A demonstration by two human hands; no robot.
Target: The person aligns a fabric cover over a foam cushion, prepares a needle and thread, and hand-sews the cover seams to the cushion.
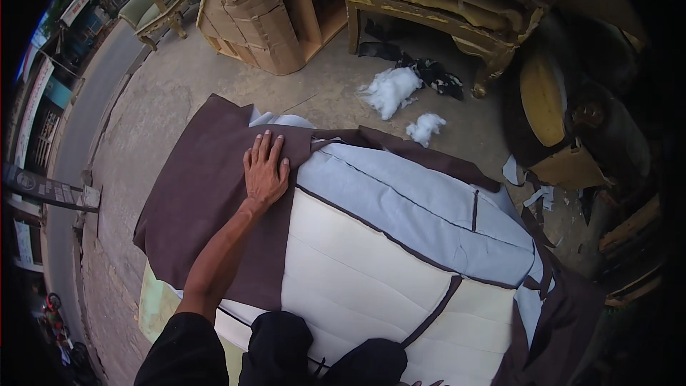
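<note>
My left hand point(266, 171) lies flat with its fingers stretched on a dark brown sheet of upholstery material point(207, 179). That sheet is folded over the left part of a large upholstery cover. To its right, the cover shows cream quilted panels point(343, 243) and a pale blue-grey backing panel point(407, 196), joined by dark seams. A dark strip point(434, 309) runs down across the cream part. Of my right hand point(427, 383), only fingertips show at the bottom edge, by the cream panel; what they do is hidden. My dark-clothed knees point(279, 347) press against the cover's near side.
White stuffing tufts point(389, 91) and dark scraps point(436, 75) lie on the concrete floor point(168, 129). Behind stand a cardboard-covered frame point(250, 18) and a gold carved seat frame point(436, 3). Stripped furniture parts point(547, 100) crowd the right. A road point(71, 157) runs along the left.
</note>
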